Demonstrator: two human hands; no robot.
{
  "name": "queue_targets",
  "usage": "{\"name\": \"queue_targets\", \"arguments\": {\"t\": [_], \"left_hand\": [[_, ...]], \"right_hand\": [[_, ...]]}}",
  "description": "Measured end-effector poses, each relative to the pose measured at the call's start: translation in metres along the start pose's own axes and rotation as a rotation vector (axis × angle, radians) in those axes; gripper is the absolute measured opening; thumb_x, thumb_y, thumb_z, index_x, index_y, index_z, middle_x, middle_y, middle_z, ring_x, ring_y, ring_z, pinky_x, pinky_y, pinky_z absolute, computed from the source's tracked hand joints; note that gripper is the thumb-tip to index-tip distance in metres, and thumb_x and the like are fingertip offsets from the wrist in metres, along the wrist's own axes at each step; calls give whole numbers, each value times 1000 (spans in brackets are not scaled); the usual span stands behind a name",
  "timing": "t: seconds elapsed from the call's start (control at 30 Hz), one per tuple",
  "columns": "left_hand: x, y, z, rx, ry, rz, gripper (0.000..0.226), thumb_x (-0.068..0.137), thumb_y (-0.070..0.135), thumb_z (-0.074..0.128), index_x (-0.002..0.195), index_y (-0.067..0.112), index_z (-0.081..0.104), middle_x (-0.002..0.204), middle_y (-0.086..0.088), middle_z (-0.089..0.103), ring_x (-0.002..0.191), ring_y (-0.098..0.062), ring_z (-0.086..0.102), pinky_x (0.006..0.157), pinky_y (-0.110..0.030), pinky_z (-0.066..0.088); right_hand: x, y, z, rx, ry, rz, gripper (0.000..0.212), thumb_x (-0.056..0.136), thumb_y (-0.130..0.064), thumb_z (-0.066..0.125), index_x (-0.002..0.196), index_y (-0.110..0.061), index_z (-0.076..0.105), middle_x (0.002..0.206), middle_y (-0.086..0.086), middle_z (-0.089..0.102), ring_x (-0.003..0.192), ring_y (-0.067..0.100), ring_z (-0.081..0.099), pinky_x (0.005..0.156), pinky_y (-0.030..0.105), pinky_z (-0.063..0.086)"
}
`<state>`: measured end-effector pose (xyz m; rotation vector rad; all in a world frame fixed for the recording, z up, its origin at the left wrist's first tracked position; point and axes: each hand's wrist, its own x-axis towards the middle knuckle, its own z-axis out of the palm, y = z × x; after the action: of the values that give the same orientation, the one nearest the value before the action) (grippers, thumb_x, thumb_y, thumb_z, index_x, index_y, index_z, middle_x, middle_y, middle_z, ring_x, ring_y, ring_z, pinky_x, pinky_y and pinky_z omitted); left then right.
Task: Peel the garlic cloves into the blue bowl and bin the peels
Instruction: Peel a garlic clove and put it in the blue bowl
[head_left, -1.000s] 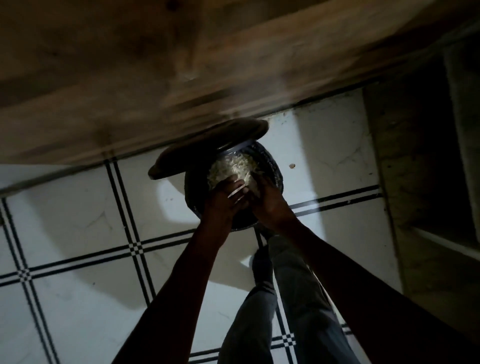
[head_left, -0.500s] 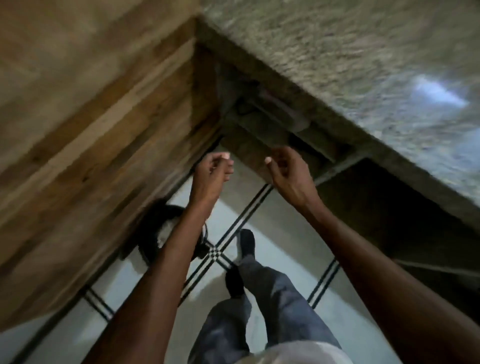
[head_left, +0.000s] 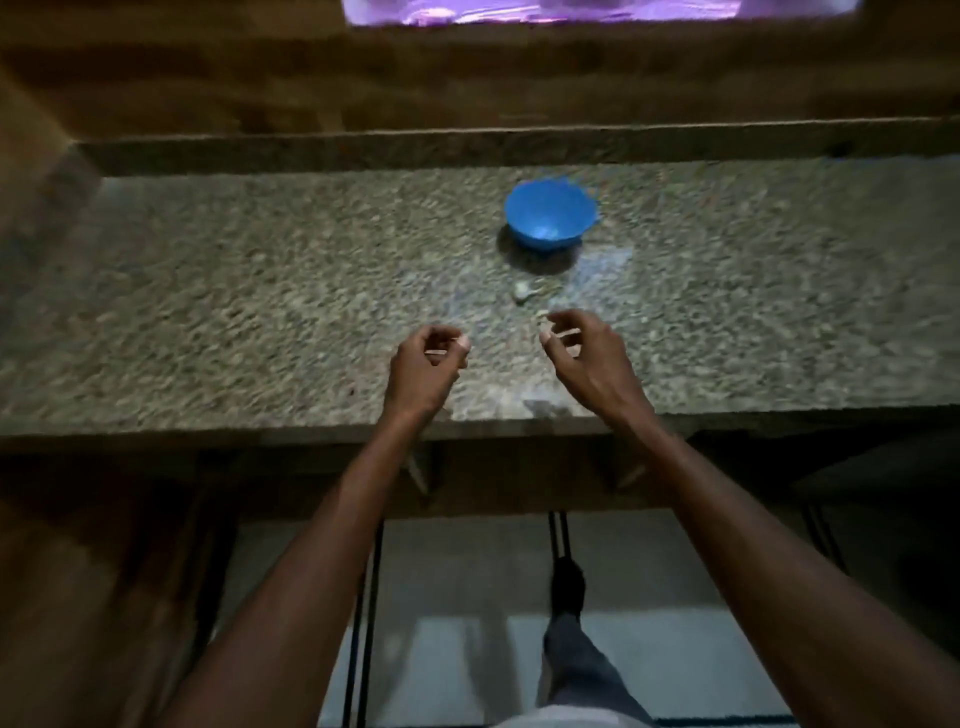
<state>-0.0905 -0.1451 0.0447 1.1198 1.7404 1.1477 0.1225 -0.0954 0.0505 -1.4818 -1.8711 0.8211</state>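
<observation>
A person's two bare hands hover over a speckled stone desk (head_left: 260, 291) in dim light; the left hand (head_left: 423, 364) has its fingers loosely curled toward the palm with nothing visibly held; the right hand (head_left: 582, 353) is likewise loosely curled, thumb near the forefinger, and whether anything tiny sits between them cannot be told through the blur. A blue bowl (head_left: 550, 214) stands upright farther back on the desk, beyond the right hand and well apart from both hands; its contents cannot be made out. Between the bowl and the right hand lies a small pale piece, apparently a garlic clove (head_left: 521, 291); a second pale bit (head_left: 542, 315) lies just beside the right hand's fingertips. Both forearms reach in from the near edge of the desk; below it, tiled floor (head_left: 457, 665) with dark lines, a trouser leg (head_left: 576, 665) and a dark shoe (head_left: 568, 584) are visible. Wooden panelling (head_left: 467, 78) rises behind the desk.
</observation>
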Motion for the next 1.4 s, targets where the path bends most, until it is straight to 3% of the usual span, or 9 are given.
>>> {"name": "queue_targets", "arguments": {"t": [0.13, 0.33, 0.5, 0.73, 0.87, 0.93, 1.13, 1.27, 1.4], "left_hand": [[59, 20, 75, 117, -19, -3, 21, 98, 22, 69, 115, 10, 68, 104, -8, 73, 93, -23, 73, 86, -45, 62], [119, 9, 116, 437, 60, -38, 39, 89, 18, 78, 125, 8, 67, 125, -13, 66, 112, -25, 64, 95, -37, 54], [128, -9, 119, 486, -12, -120, 56, 86, 11, 79, 137, 6, 56, 133, -14, 59, 116, -24, 59, 98, -38, 53], [143, -23, 112, 481, -34, -132, 41, 85, 7, 79, 124, 6, 67, 124, -11, 63, 111, -23, 64, 99, -34, 54], [163, -24, 109, 413, 23, -159, 34, 83, 4, 79, 116, 10, 70, 111, -7, 70, 97, -18, 66, 84, -29, 54], [174, -22, 109, 380, 44, -142, 31, 84, 1, 73, 114, 8, 70, 107, -8, 71, 96, -22, 68, 86, -33, 58], [202, -17, 120, 346, 40, -107, 25, 90, -1, 64, 113, 8, 69, 110, -9, 69, 94, -20, 66, 79, -29, 53], [213, -18, 121, 354, 67, -99, 29, 92, -5, 52, 111, 9, 69, 113, -9, 69, 100, -25, 67, 84, -36, 57], [216, -20, 121, 305, 35, -118, 28, 98, -2, 47, 112, 10, 68, 116, -10, 67, 90, -38, 69, 77, -49, 60]], "right_hand": [[46, 65, -48, -14, 11, 83, 35, 103, -31, 64, 131, -10, 66, 121, 6, 69, 95, 9, 66, 78, 29, 59], [107, 125, -67, -94, -117, 123, 33, 99, -21, 69, 128, -5, 70, 116, 10, 73, 94, 16, 67, 83, 27, 51], [146, 128, -46, -129, -284, 61, 36, 95, -22, 74, 129, -10, 72, 120, 13, 67, 106, 26, 68, 98, 41, 56], [159, 110, 19, -245, -440, -122, 26, 101, -19, 62, 125, -12, 72, 118, 11, 56, 99, 30, 60, 80, 40, 54], [149, 117, 24, -278, -359, -106, 6, 100, -10, 53, 97, -13, 57, 100, 2, 51, 85, 22, 49, 68, 40, 46], [146, 124, 17, -286, -321, -104, 13, 93, -4, 58, 90, -15, 53, 92, 0, 50, 78, 20, 47, 63, 45, 45], [164, 128, 2, -340, -355, -50, 16, 93, -10, 60, 98, -26, 60, 95, -5, 60, 80, 20, 58, 66, 43, 54], [165, 128, 6, -328, -399, -58, 20, 101, -13, 61, 115, -20, 72, 107, -1, 61, 88, 20, 61, 72, 40, 56], [164, 123, 0, -298, -408, -62, 14, 101, -12, 57, 107, -14, 70, 106, 2, 60, 91, 22, 60, 75, 43, 54]]}}
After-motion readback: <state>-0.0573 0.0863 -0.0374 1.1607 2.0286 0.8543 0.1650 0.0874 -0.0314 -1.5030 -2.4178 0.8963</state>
